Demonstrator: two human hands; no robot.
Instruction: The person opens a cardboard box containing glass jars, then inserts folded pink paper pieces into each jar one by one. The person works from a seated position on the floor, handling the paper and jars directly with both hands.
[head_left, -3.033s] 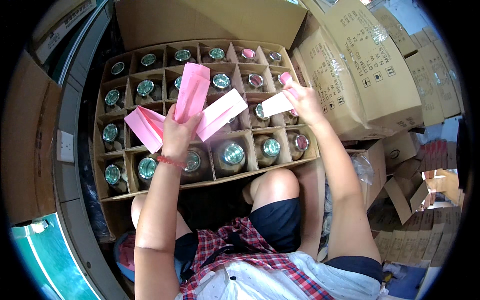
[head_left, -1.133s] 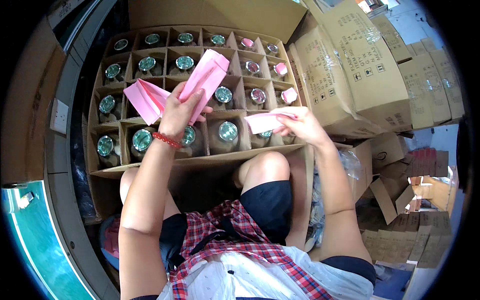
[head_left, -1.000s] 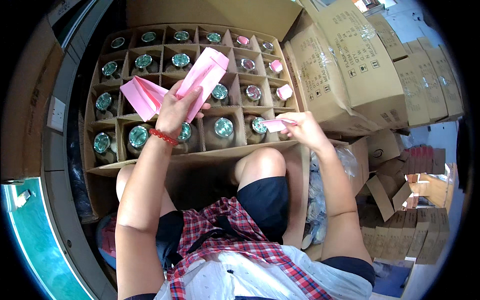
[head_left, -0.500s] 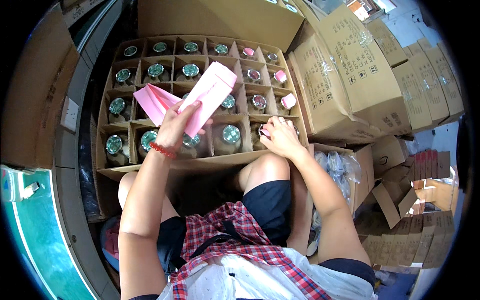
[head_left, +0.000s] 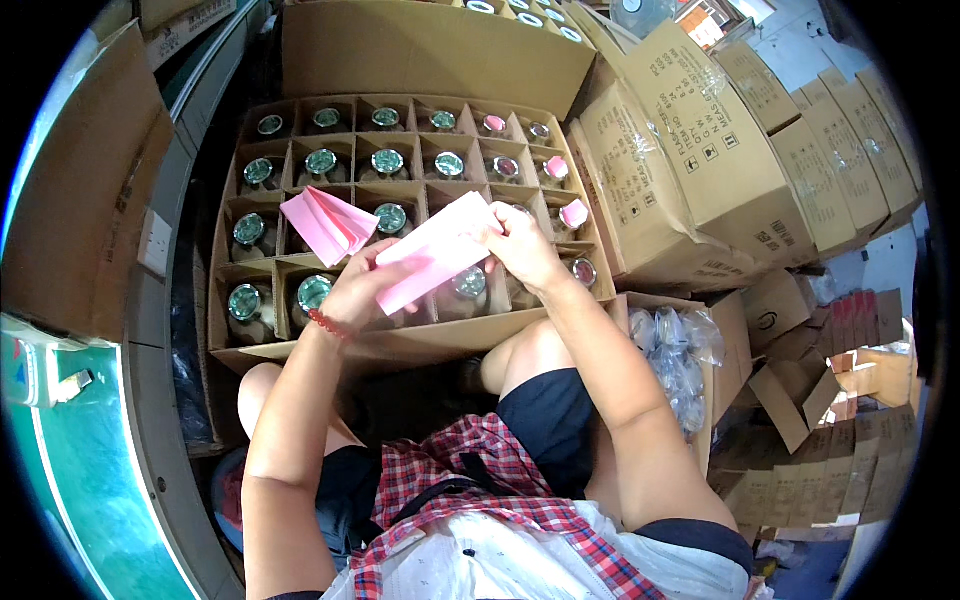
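Observation:
My left hand (head_left: 362, 285) is closed round a stack of pink paper slips (head_left: 440, 250), held above the bottles. My right hand (head_left: 522, 252) pinches the upper right end of the same stack. Below both hands is an open cardboard box (head_left: 255, 352) with a divider grid. Each visible cell holds a glass bottle (head_left: 244, 300) standing upright, its round shiny mouth upward. In the right-hand columns, pink paper shows in some mouths, such as one bottle (head_left: 573, 214). A second bunch of folded pink paper (head_left: 328, 228) lies on the dividers beside my left hand. The hands and paper hide several cells.
Sealed cartons (head_left: 700, 130) are stacked at the right. Next to my right knee, an open box (head_left: 725, 370) holds plastic-wrapped items (head_left: 675, 350). A tall brown cardboard panel (head_left: 85, 180) stands at the left, above a green surface (head_left: 90, 450).
My right hand has left a bottle at the front right of the box and moved up and left onto the pink stack. The stack has tilted flatter between both hands.

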